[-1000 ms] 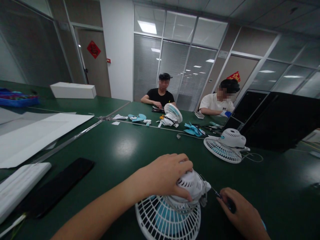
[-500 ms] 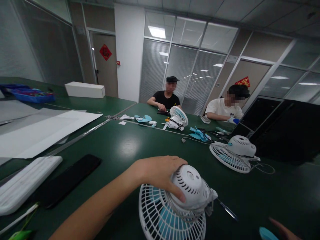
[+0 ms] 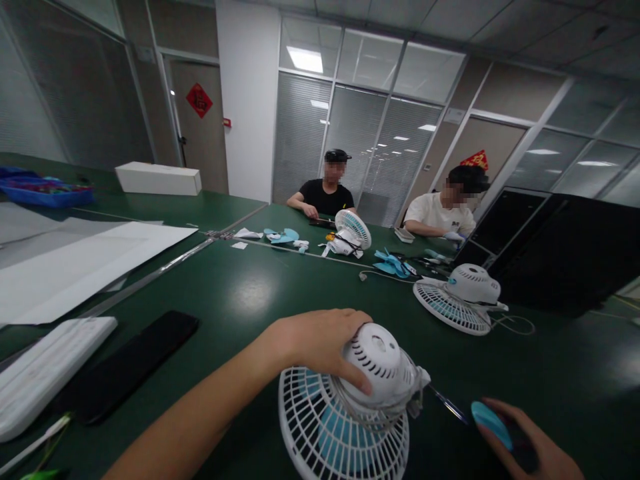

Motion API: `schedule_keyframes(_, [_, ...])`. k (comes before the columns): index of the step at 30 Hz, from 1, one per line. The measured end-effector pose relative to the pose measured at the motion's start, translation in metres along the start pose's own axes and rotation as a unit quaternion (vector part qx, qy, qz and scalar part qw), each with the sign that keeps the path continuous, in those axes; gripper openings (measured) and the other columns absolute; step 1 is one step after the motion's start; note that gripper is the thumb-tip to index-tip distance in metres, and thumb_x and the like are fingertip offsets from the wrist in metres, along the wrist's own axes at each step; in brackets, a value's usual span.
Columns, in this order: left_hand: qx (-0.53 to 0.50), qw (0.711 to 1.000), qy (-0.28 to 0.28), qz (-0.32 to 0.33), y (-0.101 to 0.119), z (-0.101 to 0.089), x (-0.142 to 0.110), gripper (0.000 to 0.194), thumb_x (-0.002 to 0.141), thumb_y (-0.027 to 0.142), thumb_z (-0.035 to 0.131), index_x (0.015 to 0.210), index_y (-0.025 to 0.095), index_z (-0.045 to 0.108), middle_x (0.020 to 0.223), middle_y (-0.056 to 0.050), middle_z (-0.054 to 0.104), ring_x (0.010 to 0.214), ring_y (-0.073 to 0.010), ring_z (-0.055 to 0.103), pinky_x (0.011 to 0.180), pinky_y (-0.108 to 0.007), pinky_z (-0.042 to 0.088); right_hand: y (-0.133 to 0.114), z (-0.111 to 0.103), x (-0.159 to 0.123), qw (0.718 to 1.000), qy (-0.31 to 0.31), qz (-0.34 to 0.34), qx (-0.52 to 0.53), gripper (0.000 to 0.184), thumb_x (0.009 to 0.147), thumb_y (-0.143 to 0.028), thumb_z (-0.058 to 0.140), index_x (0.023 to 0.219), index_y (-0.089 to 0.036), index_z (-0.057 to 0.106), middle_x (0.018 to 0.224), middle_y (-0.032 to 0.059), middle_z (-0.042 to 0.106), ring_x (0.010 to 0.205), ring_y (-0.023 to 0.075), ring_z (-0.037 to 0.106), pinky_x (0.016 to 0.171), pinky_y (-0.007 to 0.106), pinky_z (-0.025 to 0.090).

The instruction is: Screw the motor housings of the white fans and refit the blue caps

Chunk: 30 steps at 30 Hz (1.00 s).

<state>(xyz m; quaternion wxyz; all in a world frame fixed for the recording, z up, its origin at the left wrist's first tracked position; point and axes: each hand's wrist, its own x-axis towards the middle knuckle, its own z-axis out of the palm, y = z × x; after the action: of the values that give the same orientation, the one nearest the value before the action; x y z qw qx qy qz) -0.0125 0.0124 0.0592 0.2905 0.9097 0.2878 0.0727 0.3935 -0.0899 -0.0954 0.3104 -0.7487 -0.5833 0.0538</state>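
Note:
A small white fan (image 3: 350, 413) with blue blades lies face down on the green table (image 3: 240, 293) right in front of me. My left hand (image 3: 315, 343) is closed over its rounded motor housing and holds it steady. To the fan's right a thin screwdriver (image 3: 447, 403) lies on the table by itself. My right hand (image 3: 520, 447) sits at the bottom right corner with its fingers curled around a light blue part (image 3: 491, 425).
A second fan (image 3: 457, 297) lies face down at the right, and a third (image 3: 350, 233) stands farther back among blue blades (image 3: 393, 263). Two people sit across the table. A black phone (image 3: 133, 363), a white keyboard (image 3: 47, 373) and white sheets (image 3: 85, 263) lie at the left.
My right hand let go of the screwdriver, dropped out of view, then came back holding a light blue part. My left hand stayed on the fan's housing.

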Motion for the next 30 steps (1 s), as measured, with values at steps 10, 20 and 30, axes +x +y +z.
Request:
schedule_keyframes(10, [0.001,1.000,0.008,0.002,-0.001,0.003,0.002,0.081,0.068,0.046,0.081,0.134,0.013,0.048,0.134,-0.015,0.057,0.121,-0.0314,0.056,0.103,-0.043,0.042,-0.190,-0.012,0.031,0.911,-0.016,-0.357,0.208,0.026,0.081,-0.029,0.071,0.106,-0.023,0.068,0.110,0.0091,0.066,0.102,0.0222,0.067,0.081,0.031,0.060])
schedule_keyframes(20, [0.022,1.000,0.016,-0.002,-0.003,0.004,0.004,0.071,0.067,0.046,0.082,0.125,0.016,0.053,0.126,-0.014,0.062,0.114,-0.0314,0.060,0.096,-0.042,0.046,-0.232,-0.001,0.041,0.867,-0.095,-0.451,0.188,0.028,0.086,-0.026,0.063,0.113,-0.021,0.068,0.108,0.0096,0.069,0.097,0.0217,0.068,0.082,0.035,0.058])
schedule_keyframes(30, [0.019,1.000,0.004,-0.014,-0.001,0.001,0.005,0.068,0.069,0.044,0.080,0.124,0.016,0.052,0.123,-0.012,0.062,0.111,-0.0291,0.061,0.092,-0.038,0.047,-0.234,0.005,0.045,0.842,-0.138,-0.473,0.220,0.030,0.086,-0.023,0.061,0.116,-0.022,0.064,0.108,0.0085,0.066,0.100,0.0208,0.066,0.084,0.034,0.055])
